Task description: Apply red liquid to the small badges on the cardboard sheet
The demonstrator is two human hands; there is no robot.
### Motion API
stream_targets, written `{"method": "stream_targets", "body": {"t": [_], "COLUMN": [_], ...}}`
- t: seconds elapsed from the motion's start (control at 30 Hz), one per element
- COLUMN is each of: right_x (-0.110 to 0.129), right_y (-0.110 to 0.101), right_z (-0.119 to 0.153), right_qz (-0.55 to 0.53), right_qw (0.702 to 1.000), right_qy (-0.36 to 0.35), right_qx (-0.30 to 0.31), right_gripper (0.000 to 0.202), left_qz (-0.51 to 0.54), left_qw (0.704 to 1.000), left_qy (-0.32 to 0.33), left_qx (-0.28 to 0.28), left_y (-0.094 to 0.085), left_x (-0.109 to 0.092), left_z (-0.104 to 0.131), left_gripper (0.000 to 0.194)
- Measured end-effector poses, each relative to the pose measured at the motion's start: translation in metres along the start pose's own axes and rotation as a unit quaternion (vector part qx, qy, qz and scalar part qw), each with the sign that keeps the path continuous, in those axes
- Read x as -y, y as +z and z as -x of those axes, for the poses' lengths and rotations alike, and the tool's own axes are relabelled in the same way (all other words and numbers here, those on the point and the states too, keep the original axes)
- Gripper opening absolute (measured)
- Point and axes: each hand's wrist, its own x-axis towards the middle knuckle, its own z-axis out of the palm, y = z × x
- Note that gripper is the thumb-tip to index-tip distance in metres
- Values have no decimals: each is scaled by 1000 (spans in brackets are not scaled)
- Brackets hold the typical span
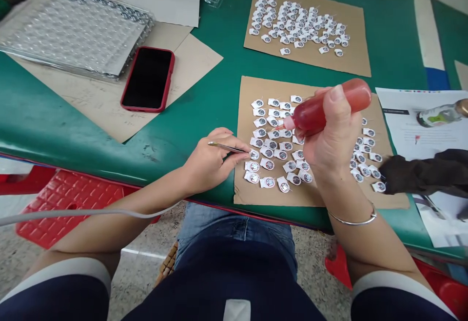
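Note:
Several small white tagged discs point(267, 182) lie in loose rows on a brown cardboard sheet point(256, 196) in front of me. My left hand point(215, 160) pinches thin metal tweezers point(227, 147), and its fingertips touch a disc at the sheet's left edge. Above the middle of the sheet, my right hand point(331, 130) is wrapped round a red squeeze bottle point(314, 112). The bottle is tilted, its thin nozzle pointing left and down over the discs. My right hand and the bottle hide part of the rows.
A second cardboard sheet point(356, 57) with more discs lies farther back. At left are a red-cased phone point(148, 78), clear plastic trays point(76, 33) and paper. Printed sheets point(402, 140), a small bottle point(440, 116) and dark cloth point(427, 172) are at right.

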Motion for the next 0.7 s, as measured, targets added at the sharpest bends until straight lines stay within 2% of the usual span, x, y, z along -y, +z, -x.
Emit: {"method": "stream_targets", "body": {"t": [0.1,0.4,0.57,0.7], "right_x": [2,1,-7,-18], "right_y": [-1,1,5,6], "right_z": [1,3,9,16], "right_qz": [16,12,31,91], "right_qw": [1000,1000,998,993], "right_qy": [4,7,5,-24], "right_qx": [10,4,47,66], "right_gripper": [32,22,22,22], "left_qz": [-9,-17,-4,-30], "left_qw": [1000,1000,998,995], "left_qy": [9,-10,46,83], "left_qx": [1,24,29,49], "left_y": [0,2,2,1], "left_x": [1,2,-1,-8], "left_z": [1,1,0,3], "left_gripper": [3,3,6,11]}}
